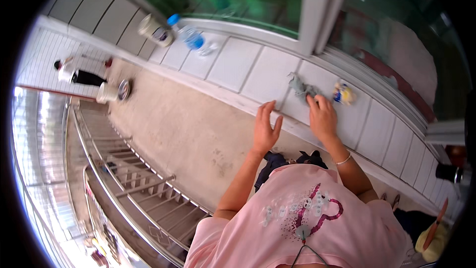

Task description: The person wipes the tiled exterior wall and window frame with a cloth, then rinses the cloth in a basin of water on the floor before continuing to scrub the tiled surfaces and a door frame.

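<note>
A crumpled grey-green cloth (303, 87) lies on a white-tiled window ledge (253, 69). My right hand (322, 115) is over the ledge with its fingertips at the cloth's near end; whether they grip it cannot be made out. Just beyond those fingers sits a small yellow, white and blue plastic packet (344, 93). My left hand (266, 128), empty with thumb and fingers apart, hovers by the ledge's front edge. Farther left on the ledge, a clear plastic bottle (192, 38) with a blue cap and label is next to a pale tub (156, 31).
Sliding window frames (310, 15) border the ledge. Metal railings (122, 190) guard a stairwell across the concrete floor (178, 119). A person (81, 74) holds a long handle near a white bucket (107, 93) and metal basin (124, 89). Another person (420, 227) is close behind, at right.
</note>
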The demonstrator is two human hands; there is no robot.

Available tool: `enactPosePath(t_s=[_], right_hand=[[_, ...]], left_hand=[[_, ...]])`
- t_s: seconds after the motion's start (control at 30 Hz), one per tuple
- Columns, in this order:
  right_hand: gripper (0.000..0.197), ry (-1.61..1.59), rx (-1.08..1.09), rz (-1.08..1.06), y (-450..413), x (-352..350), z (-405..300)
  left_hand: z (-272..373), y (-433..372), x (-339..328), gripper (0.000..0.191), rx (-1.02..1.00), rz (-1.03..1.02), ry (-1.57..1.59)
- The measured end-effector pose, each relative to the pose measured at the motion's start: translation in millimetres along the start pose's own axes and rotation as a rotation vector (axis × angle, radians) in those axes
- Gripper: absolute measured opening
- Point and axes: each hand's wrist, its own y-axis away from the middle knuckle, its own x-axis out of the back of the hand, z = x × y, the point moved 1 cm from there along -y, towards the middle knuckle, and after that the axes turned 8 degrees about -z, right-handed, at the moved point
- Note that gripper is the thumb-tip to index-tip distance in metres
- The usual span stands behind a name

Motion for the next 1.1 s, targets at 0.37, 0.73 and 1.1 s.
enactPosePath(t_s=[0.37, 0.73, 1.1], right_hand=[[0.04, 0.141, -0.204, -0.009, -41, -41, -14], [0.035, 0.023, -0.008, -0.028, -220, -124, -86], [0.036, 0.059, -0.082, -0.04, -237, -133, -125]], left_hand=[[-80, 54, 119, 0.039, 0.254, 0.121, 0.017], [-131, -17, 175, 0.038, 0.216, 0.075, -0.029], [-193, -45, 230, 0.042, 0.16, -0.101, 0.041]])
